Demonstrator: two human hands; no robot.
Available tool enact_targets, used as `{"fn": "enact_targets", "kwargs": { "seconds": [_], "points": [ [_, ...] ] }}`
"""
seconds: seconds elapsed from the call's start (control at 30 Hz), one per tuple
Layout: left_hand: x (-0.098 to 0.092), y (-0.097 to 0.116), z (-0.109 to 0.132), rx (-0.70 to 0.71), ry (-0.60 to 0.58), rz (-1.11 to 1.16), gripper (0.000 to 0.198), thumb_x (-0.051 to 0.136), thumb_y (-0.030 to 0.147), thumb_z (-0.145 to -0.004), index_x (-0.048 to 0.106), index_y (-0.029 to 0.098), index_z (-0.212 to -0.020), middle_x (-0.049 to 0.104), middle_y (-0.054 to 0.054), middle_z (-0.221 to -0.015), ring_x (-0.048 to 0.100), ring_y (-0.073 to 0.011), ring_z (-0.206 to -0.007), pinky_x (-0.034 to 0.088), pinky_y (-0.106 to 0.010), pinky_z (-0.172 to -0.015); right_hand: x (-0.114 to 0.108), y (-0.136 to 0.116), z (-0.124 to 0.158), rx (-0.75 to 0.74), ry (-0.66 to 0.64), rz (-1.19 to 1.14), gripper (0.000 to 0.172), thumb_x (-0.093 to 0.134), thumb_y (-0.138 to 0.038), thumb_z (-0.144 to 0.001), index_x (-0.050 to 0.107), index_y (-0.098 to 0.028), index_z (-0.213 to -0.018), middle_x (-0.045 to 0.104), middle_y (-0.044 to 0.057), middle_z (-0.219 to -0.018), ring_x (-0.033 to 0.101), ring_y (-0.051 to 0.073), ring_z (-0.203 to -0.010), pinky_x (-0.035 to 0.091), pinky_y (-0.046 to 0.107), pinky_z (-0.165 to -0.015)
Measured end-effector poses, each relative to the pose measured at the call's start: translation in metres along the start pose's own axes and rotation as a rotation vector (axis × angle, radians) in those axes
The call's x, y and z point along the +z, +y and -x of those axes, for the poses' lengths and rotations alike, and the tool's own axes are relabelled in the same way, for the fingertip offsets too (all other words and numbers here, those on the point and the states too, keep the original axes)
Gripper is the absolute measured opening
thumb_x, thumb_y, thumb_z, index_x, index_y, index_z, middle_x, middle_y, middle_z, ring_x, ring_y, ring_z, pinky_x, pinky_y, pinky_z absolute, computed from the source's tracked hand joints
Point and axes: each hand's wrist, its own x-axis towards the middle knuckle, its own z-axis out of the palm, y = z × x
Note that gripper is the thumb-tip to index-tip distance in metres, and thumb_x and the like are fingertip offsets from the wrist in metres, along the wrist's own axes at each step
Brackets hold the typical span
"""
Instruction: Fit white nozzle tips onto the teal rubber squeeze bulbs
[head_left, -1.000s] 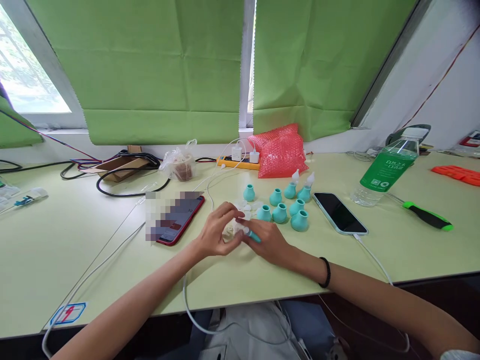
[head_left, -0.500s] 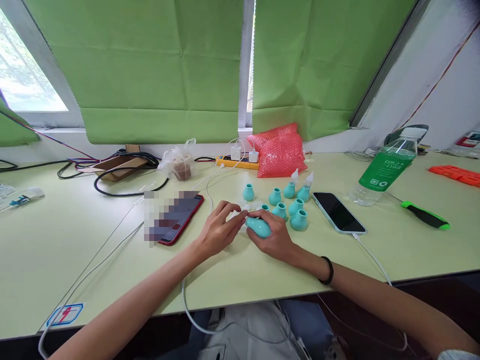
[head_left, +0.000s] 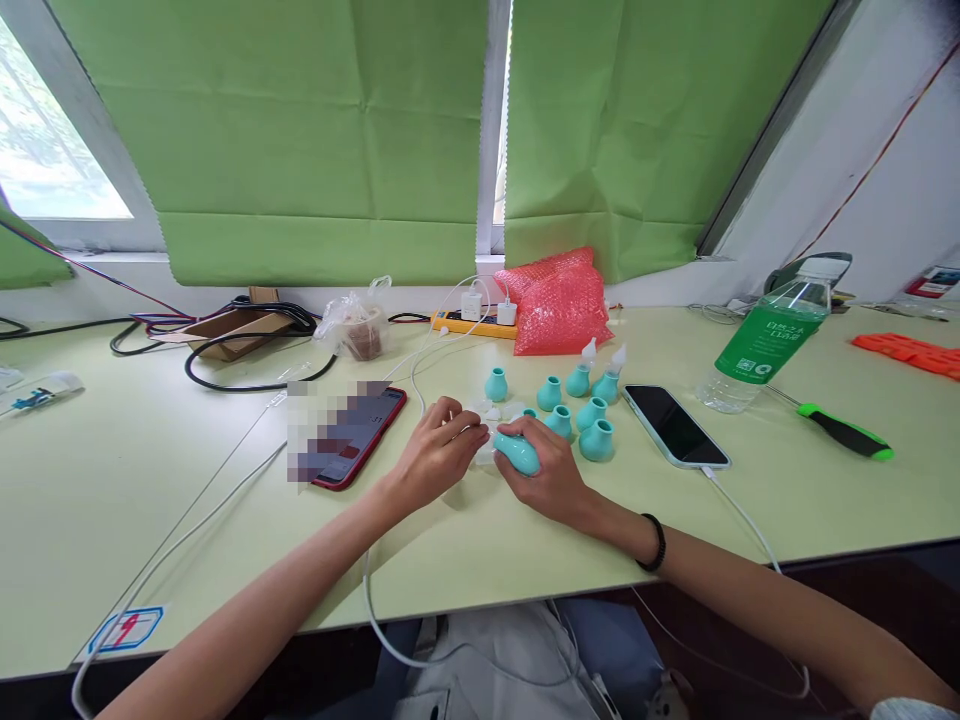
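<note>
Near the middle of the pale yellow-green table (head_left: 187, 430), glossy teal pear-shaped bulb (head_left: 517, 455), probably soft rubber, is off the tabletop in the right hand (head_left: 551, 475), fingers and thumb wrapped round its fat body. Left hand (head_left: 442, 450) is narrow, fingertips bunched just beside the bulb's left end; can't tell if they pinch a small part. Handling, my judgement: light, squeezable, no break risk, a bit slick from the smooth skin; best hold is round the wide belly, with the narrower neck left free, since hard squeezing would dent it. Counts: one bulb in hand, plus eight matching teal bulbs (head_left: 596, 440) upright on the table, one partly hidden behind the right hand; total nine visible. Two of the eight carry clear pointed plastic nozzles (head_left: 589, 350). Small whitish translucent plastic pieces (head_left: 491, 412) lie in a cluster behind the hands, too overlapped to count. Phones: two, one red-cased phone (head_left: 375, 428) left, one pale-blue-cased phone (head_left: 675, 427) right. One clear plastic bottle with green label (head_left: 772, 340), one green-and-black-handled screwdriver (head_left: 844, 430), two white charger plugs (head_left: 471, 305) on one orange power strip (head_left: 450, 324).
</note>
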Motion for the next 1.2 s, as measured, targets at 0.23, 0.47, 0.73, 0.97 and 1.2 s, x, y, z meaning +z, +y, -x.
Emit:
{"fn": "enact_targets", "kwargs": {
  "seconds": [0.23,0.47,0.73,0.97,1.2],
  "points": [
    [-0.009,-0.003,-0.002,0.094,-0.150,-0.145,0.015,0.043,0.012,-0.080,0.056,0.016,-0.083,0.059,-0.004,-0.078,0.042,-0.0175,-0.082,0.038,-0.030,-0.065,0.000,0.009,0.001,-0.142,-0.012,0.152,0.021,0.048,-0.016,-0.070,0.051,-0.016,-0.090,0.056,0.006,-0.077,0.055,0.019,-0.074,0.047,0.030,-0.061],
    [-0.011,0.005,-0.005,0.265,-0.213,-0.339,0.019,0.040,0.006,-0.079,0.057,0.010,-0.070,0.057,-0.006,-0.072,0.044,-0.0187,-0.078,0.036,-0.031,-0.063,0.003,0.012,0.002,-0.179,-0.031,0.176,0.021,0.048,-0.014,-0.069,0.052,-0.016,-0.091,0.056,0.006,-0.075,0.054,0.017,-0.070,0.047,0.030,-0.058],
    [-0.014,0.004,-0.006,0.303,-0.257,-0.323,0.019,0.041,0.006,-0.079,0.055,0.011,-0.067,0.055,-0.005,-0.071,0.045,-0.0188,-0.081,0.038,-0.032,-0.067,0.000,0.010,0.000,-0.218,-0.029,0.114,0.020,0.049,-0.014,-0.069,0.051,-0.016,-0.089,0.057,0.006,-0.075,0.055,0.017,-0.070,0.046,0.029,-0.057],
    [-0.010,0.001,-0.005,0.196,-0.148,-0.201,0.017,0.045,0.010,-0.076,0.053,0.013,-0.062,0.054,-0.002,-0.061,0.047,-0.0182,-0.080,0.040,-0.027,-0.061,-0.001,0.008,-0.001,-0.203,-0.038,0.058,0.020,0.050,-0.014,-0.067,0.052,-0.017,-0.087,0.058,0.006,-0.076,0.055,0.017,-0.071,0.046,0.029,-0.059],
    [-0.009,0.002,-0.005,0.071,-0.017,-0.099,0.016,0.047,0.010,-0.072,0.053,0.016,-0.059,0.055,-0.002,-0.058,0.047,-0.0154,-0.074,0.041,-0.024,-0.056,0.001,0.002,-0.005,-0.020,0.006,-0.107,0.019,0.054,-0.014,-0.062,0.052,-0.019,-0.080,0.060,0.003,-0.075,0.056,0.016,-0.070,0.045,0.028,-0.064]
  ]
}}
